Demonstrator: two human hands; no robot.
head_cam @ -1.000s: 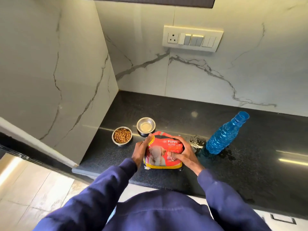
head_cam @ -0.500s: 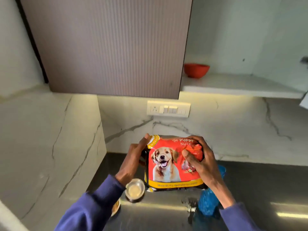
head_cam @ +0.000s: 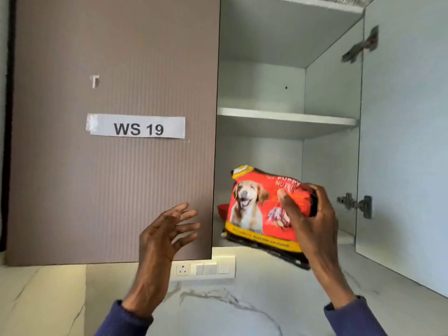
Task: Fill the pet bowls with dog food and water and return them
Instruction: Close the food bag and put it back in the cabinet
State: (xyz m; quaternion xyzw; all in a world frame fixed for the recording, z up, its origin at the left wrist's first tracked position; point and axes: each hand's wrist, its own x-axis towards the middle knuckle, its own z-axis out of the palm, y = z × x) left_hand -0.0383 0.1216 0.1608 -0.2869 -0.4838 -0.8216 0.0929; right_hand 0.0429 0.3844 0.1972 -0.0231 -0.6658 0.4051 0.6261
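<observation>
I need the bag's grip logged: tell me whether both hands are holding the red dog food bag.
No: only the right hand grips the red dog food bag; the left hand is open beside it.

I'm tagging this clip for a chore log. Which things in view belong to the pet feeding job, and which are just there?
Part of the job:
dog food bag, held by the right hand
left hand, open and empty
open cupboard

Just there:
red bowl behind the bag
WS 19 label
wall switches

Left hand [head_cam: 167,229] raised, fingers spread, right hand [head_cam: 312,221] raised, gripping
</observation>
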